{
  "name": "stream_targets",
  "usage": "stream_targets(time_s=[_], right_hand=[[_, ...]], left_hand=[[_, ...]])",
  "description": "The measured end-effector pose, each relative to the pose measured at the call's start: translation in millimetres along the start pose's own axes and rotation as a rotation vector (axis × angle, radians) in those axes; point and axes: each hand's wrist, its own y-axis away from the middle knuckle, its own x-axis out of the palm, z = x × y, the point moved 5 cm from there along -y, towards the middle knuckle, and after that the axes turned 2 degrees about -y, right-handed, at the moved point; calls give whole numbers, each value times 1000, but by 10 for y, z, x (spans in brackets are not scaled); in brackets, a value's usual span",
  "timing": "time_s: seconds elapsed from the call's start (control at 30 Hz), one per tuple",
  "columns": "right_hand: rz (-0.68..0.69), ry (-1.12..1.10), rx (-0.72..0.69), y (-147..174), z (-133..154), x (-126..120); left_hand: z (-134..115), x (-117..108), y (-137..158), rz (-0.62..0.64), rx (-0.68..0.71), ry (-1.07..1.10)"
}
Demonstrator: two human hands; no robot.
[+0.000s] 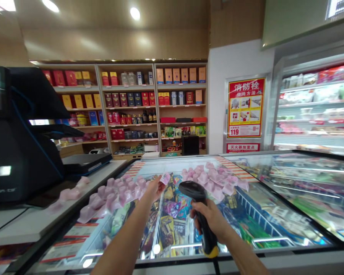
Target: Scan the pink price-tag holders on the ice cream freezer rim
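Observation:
My right hand [205,215] is wrapped round the grip of a black barcode scanner [193,189]. The scanner's head points forward and left, and its yellow-tipped handle end has a cable running down. Stretched out over the freezer glass, my left hand [157,186] pinches a small pink pack [165,178] with a printed label facing up. Several pale pink cup-shaped packs [119,194] lie on the glass to the left of it. On the right, beyond the scanner, is another cluster of pink packs [213,177], some with labels showing. Their contents cannot be made out.
Below the glass lid, the chest freezer [172,256] holds bagged goods in wire baskets. At left, a counter [31,225] bears more pink packs [71,194], a black checkout machine [20,145] and a scale plate [86,162]. Shelves of boxes [129,99] stand behind.

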Motion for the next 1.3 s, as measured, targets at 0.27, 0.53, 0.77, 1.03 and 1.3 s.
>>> stream_targets(time_s=[0.27,0.53,0.77,1.03,1.3], right_hand=[[37,30,45,-40,-51,229],[112,67,43,-41,-71,368],[103,65,7,-82,-13,461],[-35,96,3,-271,60,296],[-40,62,-3,-366,-100,214]], left_hand=[[25,-260,-14,6,-73,119],[6,-429,0,-46,-70,81],[-54,-482,-63,-96,6,-222],[16,-448,194,-241,329,-801],[86,-572,191,-307,410,-1062]])
